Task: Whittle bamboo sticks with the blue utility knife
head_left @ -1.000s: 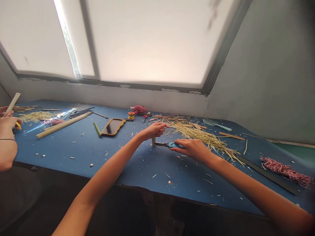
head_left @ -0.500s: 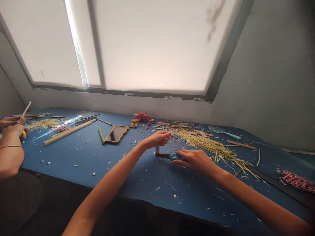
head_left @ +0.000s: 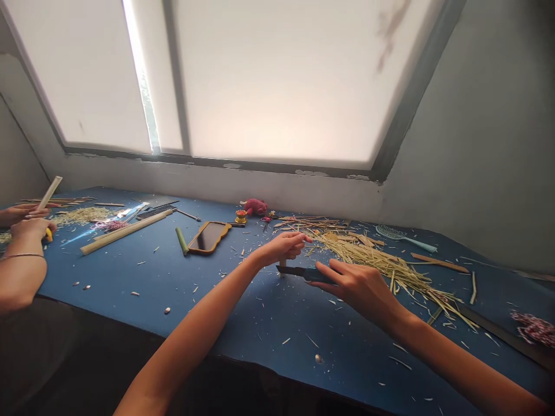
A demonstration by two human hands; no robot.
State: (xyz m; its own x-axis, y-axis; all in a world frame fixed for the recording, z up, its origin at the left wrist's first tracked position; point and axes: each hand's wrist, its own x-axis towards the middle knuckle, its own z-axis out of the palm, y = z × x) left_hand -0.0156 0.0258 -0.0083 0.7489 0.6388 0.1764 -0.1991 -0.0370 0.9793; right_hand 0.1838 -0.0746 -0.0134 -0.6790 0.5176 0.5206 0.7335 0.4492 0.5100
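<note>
Left hand: fingers pinch an upright bamboo strip. Right hand: fingers wrap a utility knife, its blade meeting the strip from 3 o'clock.

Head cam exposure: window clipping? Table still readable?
Head view: frosted window nearly blown out; blue work table darker but readable, with a pale glare streak at its left end; wide-angle distortion bends its front edge; below that edge, almost black.
</note>
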